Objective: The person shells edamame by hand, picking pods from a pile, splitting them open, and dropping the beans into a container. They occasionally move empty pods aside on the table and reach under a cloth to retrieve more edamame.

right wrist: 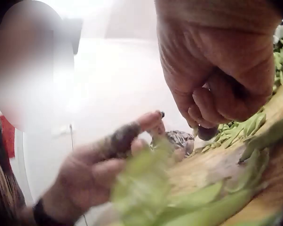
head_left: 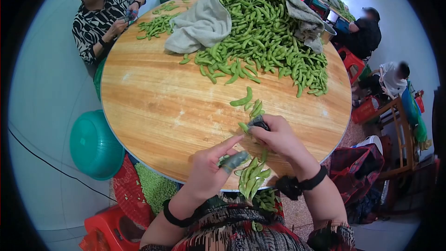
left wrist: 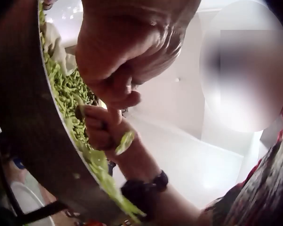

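My right hand [head_left: 281, 140] pinches a green pod [head_left: 243, 127] between thumb and wrapped fingers above the round wooden table [head_left: 158, 107]. To its lower left, my left hand [head_left: 207, 169] has its index finger straight and its dark-wrapped thumb extended; a bit of green shows behind the thumb, too small to tell if held. A pile of pods and split shells [head_left: 253, 176] lies at the near edge, between the wrists. Single pods [head_left: 241, 97] lie beyond the right hand. In the left wrist view a blurred green shell [left wrist: 125, 142] shows before the right forearm.
A big heap of pods [head_left: 260, 23] with a grey cloth [head_left: 202, 23] covers the far side. A teal basin [head_left: 95, 144], shelled beans [head_left: 155, 186] and a red stool [head_left: 111, 227] stand at the left. A person [head_left: 100, 14] sits at far left; others sit beyond.
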### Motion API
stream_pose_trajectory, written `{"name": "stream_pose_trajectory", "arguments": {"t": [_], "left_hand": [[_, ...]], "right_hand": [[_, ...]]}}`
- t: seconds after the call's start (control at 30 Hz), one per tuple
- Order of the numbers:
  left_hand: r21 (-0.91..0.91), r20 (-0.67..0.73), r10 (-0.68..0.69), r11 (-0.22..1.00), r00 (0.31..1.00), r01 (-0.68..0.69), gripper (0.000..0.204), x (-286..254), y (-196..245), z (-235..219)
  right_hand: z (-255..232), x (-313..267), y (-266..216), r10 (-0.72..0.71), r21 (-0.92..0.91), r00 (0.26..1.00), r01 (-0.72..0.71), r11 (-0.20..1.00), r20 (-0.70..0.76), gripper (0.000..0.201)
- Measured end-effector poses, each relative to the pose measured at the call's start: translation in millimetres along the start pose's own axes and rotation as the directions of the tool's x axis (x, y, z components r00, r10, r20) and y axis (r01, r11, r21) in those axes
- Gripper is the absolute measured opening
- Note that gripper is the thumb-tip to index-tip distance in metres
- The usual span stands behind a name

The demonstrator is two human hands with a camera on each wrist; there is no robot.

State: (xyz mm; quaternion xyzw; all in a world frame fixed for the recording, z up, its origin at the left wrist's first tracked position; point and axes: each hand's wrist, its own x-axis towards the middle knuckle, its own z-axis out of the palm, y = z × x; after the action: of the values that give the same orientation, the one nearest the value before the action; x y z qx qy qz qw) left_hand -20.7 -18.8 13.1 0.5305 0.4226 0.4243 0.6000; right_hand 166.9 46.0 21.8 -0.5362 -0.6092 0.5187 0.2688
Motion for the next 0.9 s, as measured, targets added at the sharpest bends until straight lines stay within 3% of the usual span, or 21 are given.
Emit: {"name": "stream_pose_trajectory", "arguments": {"t": [0.03, 0.07, 0.13, 0.2, 0.27, 0.3, 0.33, 0.37, 0.4, 0.43, 0.6, 0.7, 0.77, 0.8, 0.83, 0.87, 0.9], "left_hand": [[0.257, -0.030, 0.199, 0.949, 0.980, -0.185, 0.037, 3.4, -3.4, 3.2], [0.496, -0.006, 0.393, 0.799, 0.919, -0.339, 0.037, 5.8, -5.4, 5.6], [0.530, 0.025, 0.413, 0.766, 0.910, -0.362, 0.035, 7.1, -6.6, 8.9], [0.563, 0.056, 0.425, 0.734, 0.903, -0.380, 0.033, 8.9, -11.8, 11.1], [0.284, -0.073, 0.461, 0.860, 0.885, -0.424, 0.021, 15.4, -21.2, 10.4], [0.285, -0.072, 0.458, 0.861, 0.886, -0.422, 0.021, 16.1, -24.1, 9.4], [-0.109, -0.128, 0.227, 0.964, 0.965, -0.241, 0.017, 16.0, -26.5, 7.4], [-0.486, -0.088, -0.019, 0.873, 0.996, -0.027, 0.015, 15.5, -27.4, 6.6], [-0.484, -0.089, -0.021, 0.875, 0.996, -0.025, 0.015, 14.9, -27.0, 8.7], [-0.515, -0.104, -0.032, 0.857, 0.994, -0.026, 0.013, 14.4, -26.4, 12.0], [-0.519, -0.094, -0.037, 0.855, 0.995, -0.017, 0.013, 13.9, -26.4, 12.0], [-0.367, -0.134, 0.064, 0.924, 0.989, -0.110, 0.015, 13.5, -21.4, 15.5], [-0.570, 0.011, -0.026, 0.821, 1.000, 0.028, 0.021, 12.0, -17.4, 15.9], [-0.570, 0.012, -0.026, 0.821, 1.000, 0.028, 0.021, 13.3, -22.7, 11.7], [-0.575, 0.103, 0.042, 0.818, 0.994, 0.025, 0.024, 15.4, -32.8, 3.8], [-0.581, 0.192, 0.109, 0.814, 0.975, 0.024, 0.026, 16.1, -38.8, -0.8], [-0.582, 0.194, 0.106, 0.813, 0.975, 0.027, 0.026, 15.8, -38.3, -1.5]], "right_hand": [[2.8, -9.3, 0.8, 0.035, 0.257, 0.998, -0.046, 0.965, 0.048, 0.020], [5.1, -19.0, 0.5, 0.035, 0.258, 0.998, -0.046, 0.965, 0.045, 0.020], [8.7, -35.8, 0.2, 0.144, 0.462, 0.969, -0.224, 0.858, 0.202, 0.017], [10.7, -46.6, 0.9, 0.120, 0.392, 0.972, -0.193, 0.900, 0.203, 0.017], [14.0, -53.6, 0.1, 0.034, 0.350, 0.999, -0.038, 0.936, 0.017, 0.019], [15.8, -55.4, 2.2, -0.019, 0.308, 0.999, 0.032, 0.951, -0.044, 0.022], [17.8, -57.7, 2.8, -0.018, 0.312, 0.999, 0.030, 0.950, -0.043, 0.022], [19.3, -60.4, 1.7, -0.024, 0.401, 0.998, 0.002, 0.916, 0.049, 0.022], [19.5, -62.7, -0.1, -0.039, 0.483, 0.989, -0.034, 0.875, 0.140, 0.023], [16.7, -65.7, -1.8, -0.003, 0.446, 0.977, -0.094, 0.890, 0.211, 0.025], [20.2, -62.9, 6.2, -0.034, 0.489, 0.979, -0.071, 0.869, 0.203, 0.024], [23.7, -60.5, 11.4, -0.006, 0.537, 0.979, -0.106, 0.837, 0.204, 0.022], [25.5, -60.6, 9.9, 0.017, 0.549, 0.981, -0.123, 0.827, 0.193, 0.021], [25.3, -62.2, 5.6, 0.050, 0.662, 0.961, -0.225, 0.715, 0.272, 0.019], [25.0, -63.0, 3.6, 0.069, 0.746, 0.933, -0.326, 0.580, 0.354, 0.018], [25.1, -63.0, 4.6, 0.073, 0.746, 0.932, -0.329, 0.579, 0.354, 0.018], [25.6, -63.2, 6.0, 0.095, 0.745, 0.922, -0.360, 0.562, 0.375, 0.016]]}}
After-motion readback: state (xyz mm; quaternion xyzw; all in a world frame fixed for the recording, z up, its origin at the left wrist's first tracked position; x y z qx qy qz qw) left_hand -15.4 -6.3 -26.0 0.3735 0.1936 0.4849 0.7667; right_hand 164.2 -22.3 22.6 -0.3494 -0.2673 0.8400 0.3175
